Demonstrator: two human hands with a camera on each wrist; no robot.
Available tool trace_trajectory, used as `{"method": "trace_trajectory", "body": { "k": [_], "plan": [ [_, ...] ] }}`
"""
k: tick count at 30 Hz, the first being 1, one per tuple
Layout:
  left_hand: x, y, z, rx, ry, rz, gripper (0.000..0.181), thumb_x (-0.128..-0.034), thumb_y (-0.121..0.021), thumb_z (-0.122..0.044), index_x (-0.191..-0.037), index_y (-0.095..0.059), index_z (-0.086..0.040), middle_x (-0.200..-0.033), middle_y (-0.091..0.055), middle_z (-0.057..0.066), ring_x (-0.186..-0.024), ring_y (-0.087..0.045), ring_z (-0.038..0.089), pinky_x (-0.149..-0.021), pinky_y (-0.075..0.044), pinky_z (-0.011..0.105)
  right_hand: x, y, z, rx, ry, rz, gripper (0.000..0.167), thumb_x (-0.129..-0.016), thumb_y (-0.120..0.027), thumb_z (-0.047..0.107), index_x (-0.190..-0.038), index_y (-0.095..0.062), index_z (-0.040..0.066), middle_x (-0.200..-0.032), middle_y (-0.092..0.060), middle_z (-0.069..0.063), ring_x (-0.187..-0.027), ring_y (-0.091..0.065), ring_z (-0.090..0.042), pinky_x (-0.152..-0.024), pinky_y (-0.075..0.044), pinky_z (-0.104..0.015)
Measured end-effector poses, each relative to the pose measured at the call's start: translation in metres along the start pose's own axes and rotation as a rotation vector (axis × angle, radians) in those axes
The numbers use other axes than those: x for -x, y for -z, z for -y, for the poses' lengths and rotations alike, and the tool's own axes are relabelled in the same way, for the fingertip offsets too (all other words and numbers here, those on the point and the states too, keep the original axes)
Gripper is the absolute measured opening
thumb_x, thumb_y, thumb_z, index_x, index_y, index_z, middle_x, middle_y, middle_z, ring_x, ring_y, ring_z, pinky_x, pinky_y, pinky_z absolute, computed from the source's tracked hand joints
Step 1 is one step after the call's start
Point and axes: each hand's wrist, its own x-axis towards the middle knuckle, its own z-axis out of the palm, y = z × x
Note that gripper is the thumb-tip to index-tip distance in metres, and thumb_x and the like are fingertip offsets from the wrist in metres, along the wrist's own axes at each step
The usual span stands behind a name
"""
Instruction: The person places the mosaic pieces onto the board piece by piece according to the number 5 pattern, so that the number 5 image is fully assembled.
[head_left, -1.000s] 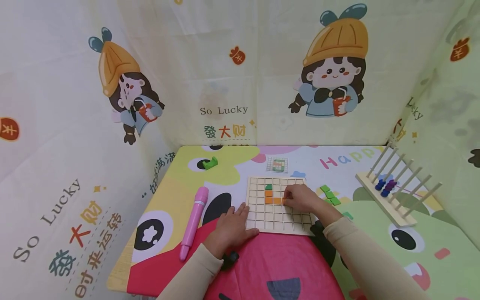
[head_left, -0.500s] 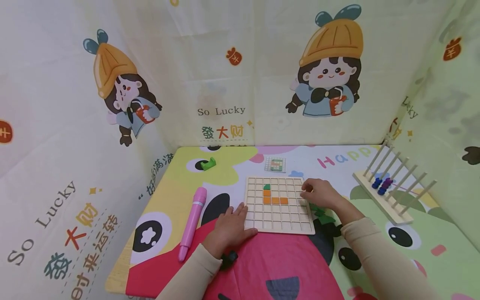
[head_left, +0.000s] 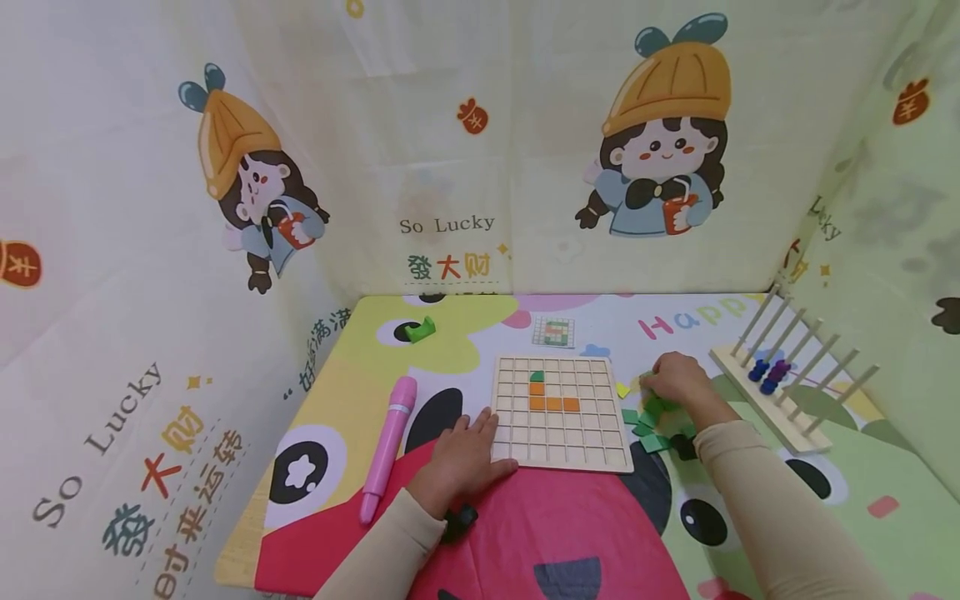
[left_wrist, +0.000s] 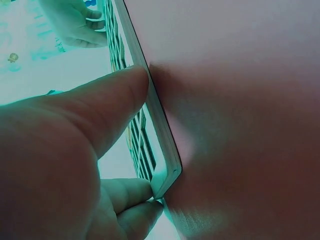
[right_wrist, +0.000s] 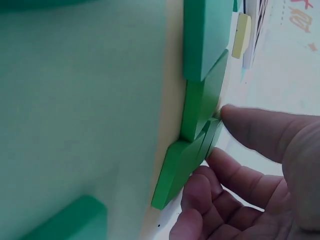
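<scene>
My left hand rests at the near left corner of a wooden grid board, fingers straight. In the left wrist view, the thumb touches the board's near edge and other fingertips touch its side by the corner. On the board lie a green rounded piece and several orange square tiles in an L shape. Right of the board, my right hand is over a pile of green tiles. The right wrist view shows its thumb and forefinger pinching a green tile among others.
A small pattern card lies behind the board. A yellow piece sits by its right edge. A pink pen-shaped toy is at left, a green object at far left. A peg rack with beads stands at right.
My right hand has left the orange tile on the board and moved right to the green tiles, uncovering the full orange row. The left hand has stayed at the board's corner.
</scene>
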Motion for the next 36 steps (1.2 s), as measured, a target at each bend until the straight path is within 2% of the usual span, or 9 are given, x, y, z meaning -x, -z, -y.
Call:
{"method": "trace_trajectory", "body": {
  "k": [4,7,13,20,24,32,36],
  "plan": [
    [-0.001,0.0,-0.001,-0.013,-0.002,0.0,0.089,-0.0897,-0.071,-0.056,-0.159,-0.041,-0.01,-0.165,-0.04,0.009,-0.146,-0.041,0.042,-0.114,-0.041,0.061,-0.001,0.0,-0.002,0.007,-0.022,0.006,0.041,-0.094,-0.067,0.028,-0.112,-0.07,-0.009,-0.113,-0.07,-0.027,-0.092,-0.065,-0.039,-0.075,-0.056,-0.051],
    [0.0,-0.001,-0.001,-0.011,-0.003,0.001,0.089,-0.0893,-0.072,-0.056,-0.159,-0.041,-0.01,-0.165,-0.04,0.009,-0.146,-0.041,0.042,-0.114,-0.041,0.061,-0.001,0.0,-0.001,0.009,-0.012,0.012,0.036,-0.094,-0.068,0.025,-0.108,-0.068,-0.008,-0.11,-0.069,-0.026,-0.088,-0.063,-0.035,-0.073,-0.055,-0.048],
    [0.0,0.0,-0.001,-0.009,-0.001,0.009,0.09,-0.089,-0.072,-0.056,-0.159,-0.041,-0.01,-0.166,-0.039,0.009,-0.146,-0.041,0.042,-0.114,-0.041,0.061,-0.001,-0.001,-0.001,-0.017,0.061,-0.017,0.028,-0.092,-0.072,0.018,-0.106,-0.06,-0.003,-0.106,-0.067,-0.025,-0.09,-0.062,-0.038,-0.075,-0.053,-0.051],
    [-0.001,0.0,-0.001,0.001,0.01,0.011,0.09,-0.0884,-0.073,-0.055,-0.16,-0.04,-0.011,-0.166,-0.039,0.008,-0.147,-0.04,0.041,-0.115,-0.041,0.061,-0.004,-0.002,0.002,-0.045,0.15,-0.058,0.02,-0.093,-0.07,0.013,-0.103,-0.062,-0.002,-0.098,-0.066,-0.02,-0.087,-0.059,-0.035,-0.08,-0.051,-0.051],
    [-0.001,-0.001,0.0,-0.006,0.012,0.013,0.09,-0.089,-0.072,-0.056,-0.16,-0.04,-0.011,-0.166,-0.039,0.008,-0.147,-0.04,0.041,-0.115,-0.041,0.061,-0.007,-0.003,0.015,-0.113,0.215,-0.05,0.018,-0.094,-0.067,0.013,-0.104,-0.065,-0.003,-0.1,-0.066,-0.019,-0.09,-0.06,-0.033,-0.084,-0.052,-0.051],
    [-0.001,0.0,0.0,-0.012,0.012,0.018,0.09,-0.0893,-0.072,-0.057,-0.16,-0.04,-0.012,-0.166,-0.038,0.007,-0.147,-0.04,0.041,-0.115,-0.041,0.06,-0.016,-0.006,0.049,-0.224,0.242,0.027,0.022,-0.097,-0.069,0.017,-0.109,-0.064,-0.001,-0.105,-0.066,-0.016,-0.092,-0.059,-0.028,-0.079,-0.053,-0.04],
    [-0.002,0.001,-0.001,-0.014,0.011,0.015,0.089,-0.0893,-0.072,-0.057,-0.16,-0.04,-0.012,-0.166,-0.039,0.007,-0.147,-0.041,0.041,-0.115,-0.041,0.06,-0.022,-0.009,0.063,-0.281,0.276,0.061,0.021,-0.097,-0.07,0.016,-0.11,-0.064,-0.001,-0.106,-0.065,-0.015,-0.094,-0.059,-0.028,-0.08,-0.052,-0.039]
  ]
}}
